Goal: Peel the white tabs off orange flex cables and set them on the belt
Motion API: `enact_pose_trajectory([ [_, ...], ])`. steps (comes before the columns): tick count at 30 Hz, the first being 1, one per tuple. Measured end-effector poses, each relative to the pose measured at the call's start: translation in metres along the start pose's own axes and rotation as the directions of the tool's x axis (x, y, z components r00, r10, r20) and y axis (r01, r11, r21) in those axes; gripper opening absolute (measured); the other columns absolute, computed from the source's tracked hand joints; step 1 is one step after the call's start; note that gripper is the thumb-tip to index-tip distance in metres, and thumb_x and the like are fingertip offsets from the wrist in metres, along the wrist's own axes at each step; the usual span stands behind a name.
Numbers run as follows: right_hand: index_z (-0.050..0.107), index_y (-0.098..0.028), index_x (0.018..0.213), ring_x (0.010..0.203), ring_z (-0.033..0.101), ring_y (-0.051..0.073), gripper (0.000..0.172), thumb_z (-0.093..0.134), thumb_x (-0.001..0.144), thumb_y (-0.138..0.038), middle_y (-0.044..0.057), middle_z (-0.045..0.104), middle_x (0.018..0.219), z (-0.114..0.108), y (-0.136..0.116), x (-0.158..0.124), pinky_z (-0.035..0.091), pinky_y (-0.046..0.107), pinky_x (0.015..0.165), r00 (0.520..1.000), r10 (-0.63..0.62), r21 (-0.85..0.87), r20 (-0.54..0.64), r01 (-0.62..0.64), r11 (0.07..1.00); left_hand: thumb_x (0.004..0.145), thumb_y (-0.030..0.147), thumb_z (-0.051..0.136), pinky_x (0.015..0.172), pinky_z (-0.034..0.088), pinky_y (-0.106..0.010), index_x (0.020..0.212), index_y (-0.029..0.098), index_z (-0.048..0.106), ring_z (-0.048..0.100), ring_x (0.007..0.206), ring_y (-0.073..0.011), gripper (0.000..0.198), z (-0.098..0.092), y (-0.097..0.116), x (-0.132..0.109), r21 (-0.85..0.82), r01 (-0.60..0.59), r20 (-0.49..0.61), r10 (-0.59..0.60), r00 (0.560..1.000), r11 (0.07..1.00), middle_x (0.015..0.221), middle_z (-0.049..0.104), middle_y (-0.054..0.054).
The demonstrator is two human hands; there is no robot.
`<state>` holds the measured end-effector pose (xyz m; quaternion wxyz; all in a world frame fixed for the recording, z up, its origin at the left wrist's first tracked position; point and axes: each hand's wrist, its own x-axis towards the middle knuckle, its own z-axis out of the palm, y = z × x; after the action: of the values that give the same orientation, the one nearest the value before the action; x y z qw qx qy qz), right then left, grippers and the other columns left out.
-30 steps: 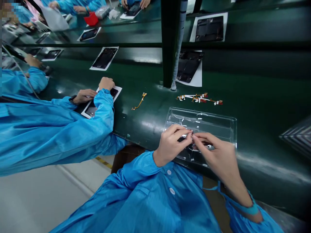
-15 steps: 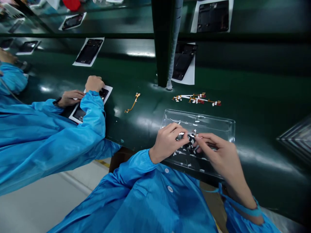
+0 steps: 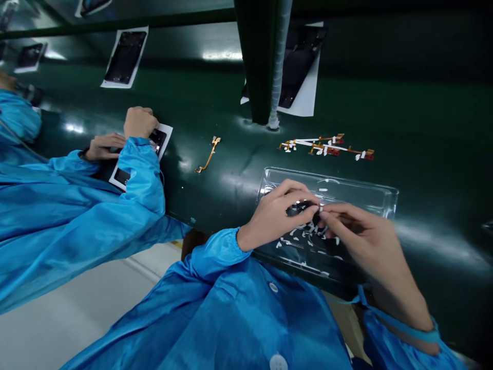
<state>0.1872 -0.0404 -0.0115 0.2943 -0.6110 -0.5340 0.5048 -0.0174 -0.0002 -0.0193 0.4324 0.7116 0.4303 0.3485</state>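
Observation:
My left hand (image 3: 283, 213) and my right hand (image 3: 362, 234) meet fingertip to fingertip over a clear plastic tray (image 3: 390, 200). Each is closed in a pinch of thumb and index finger. A tiny pale bit shows between the fingertips, too small to name; the fingers hide most of it. Below them, small white scraps (image 3: 308, 237) lie scattered in the tray. Beyond the tray rests a cluster of orange flex cables (image 3: 327, 146) with white strips and red ends. A single orange flex cable (image 3: 210, 155) lies apart, to the left.
A dark green post (image 3: 256, 67) rises from the green bench (image 3: 231, 200). Behind it a black phone panel (image 3: 296, 72) lies on white paper. Another panel (image 3: 125, 57) is at back left. At left, a co-worker's hands (image 3: 140, 122) work over a panel on paper.
The view has shifted slightly. My left hand has moved right and its fingertips now meet those of my right hand, where a gap showed before. The cables stay on the bench.

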Motion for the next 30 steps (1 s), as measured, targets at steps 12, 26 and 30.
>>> enact_pose_trajectory([
  [12,0.076,-0.019,0.100,0.064,0.066,0.016,0.034,0.072,0.088,-0.051,0.003,0.070,0.068,0.001,-0.010,-0.003,0.055,0.028,0.065,0.996,0.087,0.127,-0.029,-0.083,0.988,0.098,0.031,0.064,0.079,0.055,-0.029,0.108,0.022,0.071,0.067,0.087,-0.0142,0.016,0.008,0.001,-0.010,0.567,-0.282,-0.053,0.376,0.925,0.774,0.099,0.073,-0.002],
  [26,0.075,-0.023,0.103,0.062,0.064,0.013,0.031,0.068,0.092,-0.052,-0.001,0.068,0.067,0.007,-0.004,-0.011,0.053,0.025,0.061,0.998,0.030,0.081,-0.063,-0.025,0.996,0.094,0.024,0.067,0.073,0.051,-0.029,0.101,0.021,0.071,0.064,0.083,-0.0162,0.009,0.013,0.004,-0.015,0.643,-0.296,-0.055,0.428,0.902,0.706,0.091,0.073,-0.001],
  [30,0.074,-0.024,0.102,0.063,0.064,0.013,0.032,0.067,0.092,-0.053,-0.001,0.068,0.068,0.008,-0.006,-0.012,0.052,0.025,0.061,0.998,0.030,0.062,-0.058,-0.026,0.998,0.095,0.022,0.063,0.072,0.050,-0.030,0.095,0.019,0.069,0.065,0.083,-0.0164,0.007,0.017,0.006,-0.015,0.651,-0.293,-0.025,0.406,0.914,0.700,0.090,0.072,-0.003],
])
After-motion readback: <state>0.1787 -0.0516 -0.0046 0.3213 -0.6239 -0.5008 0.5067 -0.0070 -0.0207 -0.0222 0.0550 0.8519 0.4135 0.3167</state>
